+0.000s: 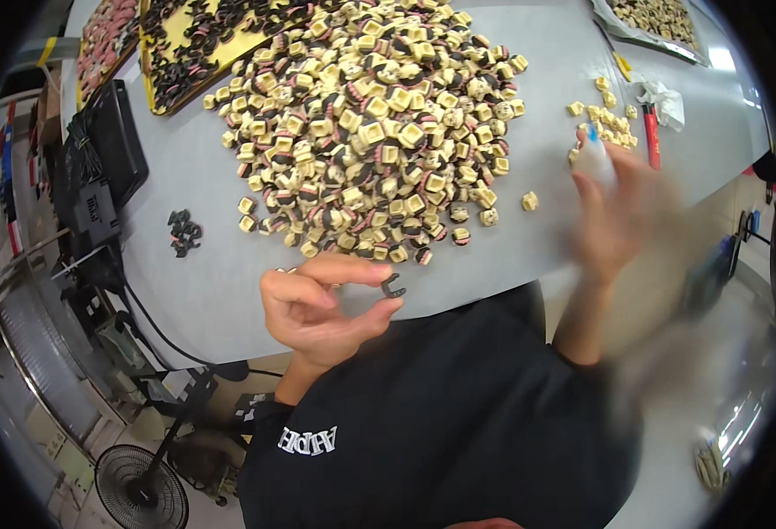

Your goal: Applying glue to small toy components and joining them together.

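Near the table's front edge, my left hand [313,309] pinches a small black C-shaped piece [393,286] between thumb and forefinger. On the right, my right hand [622,220], blurred, is closed around a small white squeeze bottle [596,166] with a blue tip. Just beyond the bottle lies a group of small cream-coloured pieces [619,132]. A large heap of small cream, black and pink moulded pieces [361,141] covers the middle of the table, just past my left hand. To the left sits a little cluster of black pieces [184,234].
A yellow tray [148,81] of black parts stands at the back left, beside pink parts [108,31]. Black equipment [122,145] with cables lines the left table edge. A red pen [652,139] and crumpled tissue [666,103] lie at right. A floor fan [141,487] stands lower left.
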{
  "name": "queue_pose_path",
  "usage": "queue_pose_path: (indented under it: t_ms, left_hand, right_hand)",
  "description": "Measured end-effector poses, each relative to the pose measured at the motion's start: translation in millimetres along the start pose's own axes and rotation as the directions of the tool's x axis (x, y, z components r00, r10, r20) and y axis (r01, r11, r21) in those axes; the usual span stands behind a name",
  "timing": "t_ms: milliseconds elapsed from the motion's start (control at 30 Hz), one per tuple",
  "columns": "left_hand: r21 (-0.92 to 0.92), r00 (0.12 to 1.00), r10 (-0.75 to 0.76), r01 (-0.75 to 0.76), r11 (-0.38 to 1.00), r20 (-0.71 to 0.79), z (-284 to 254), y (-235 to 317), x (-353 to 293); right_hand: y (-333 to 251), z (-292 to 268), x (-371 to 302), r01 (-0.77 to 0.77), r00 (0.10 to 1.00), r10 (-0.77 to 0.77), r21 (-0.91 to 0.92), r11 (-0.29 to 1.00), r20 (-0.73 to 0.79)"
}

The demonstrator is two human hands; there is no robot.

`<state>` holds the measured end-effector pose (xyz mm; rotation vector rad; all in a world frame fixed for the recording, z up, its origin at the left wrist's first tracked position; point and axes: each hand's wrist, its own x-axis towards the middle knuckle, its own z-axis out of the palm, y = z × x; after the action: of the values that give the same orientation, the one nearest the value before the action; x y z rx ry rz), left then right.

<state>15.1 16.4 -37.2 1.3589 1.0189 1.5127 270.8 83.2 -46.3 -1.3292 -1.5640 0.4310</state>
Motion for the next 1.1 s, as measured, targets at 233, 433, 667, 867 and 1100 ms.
queue_pose_path:
  t_ms: [233,433,667,867,1100]
  left_hand:
    - [0.058,0.999,0.001,-0.002,0.998,0.033,3,-2,1]
    - [0.063,1.000,0.009,-0.009,0.998,0.011,4,-1,1]
    - [0.081,0.999,0.041,-0.044,0.996,0.035,1,2,1]
    - [0.093,0.992,0.103,-0.109,0.990,0.067,2,6,2]
    - [0.102,0.993,0.102,-0.107,0.989,0.054,2,6,2]
  right_hand:
    - [4,5,2,0.009,0.999,-0.015,-0.126,0.992,-0.050]
    - [-12,-7,-25,0.188,0.982,-0.181,-0.282,0.941,0.051]
    - [-22,1,-28,0.011,0.952,0.032,-0.137,0.991,0.305]
    - [-39,2,-29,-0.187,0.937,0.053,0.368,0.911,0.345]
    - [-66,33,-34,-0.626,0.766,0.223,0.620,0.473,0.603]
